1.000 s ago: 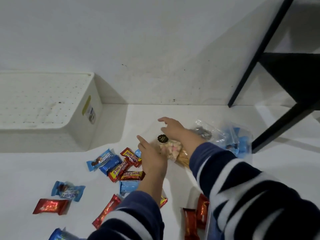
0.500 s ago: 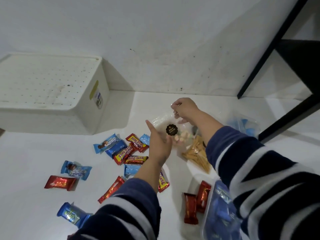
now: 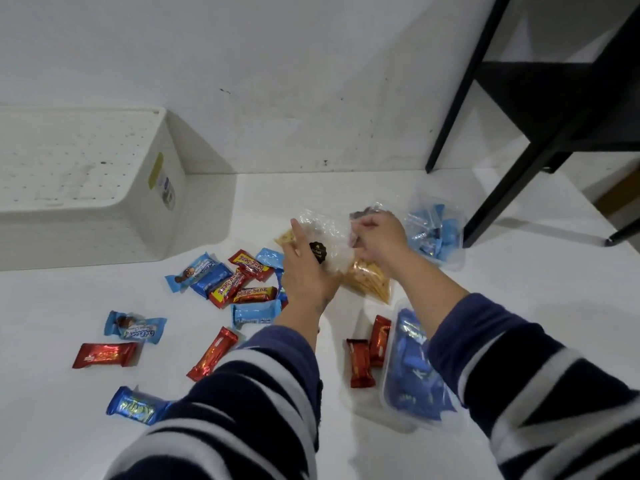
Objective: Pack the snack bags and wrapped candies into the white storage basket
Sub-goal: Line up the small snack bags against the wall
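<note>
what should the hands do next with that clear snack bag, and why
Probably lift the clear snack bag and carry it left toward the white storage basket. Both the left hand and right hand grip it already, and the wrapped candies remain loose on the floor.

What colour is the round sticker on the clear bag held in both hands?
Black with gold lettering; the sticker shows in the head view.

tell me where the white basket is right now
The white basket sits upside down at the far left, against the wall, beyond the scattered candies.
</note>
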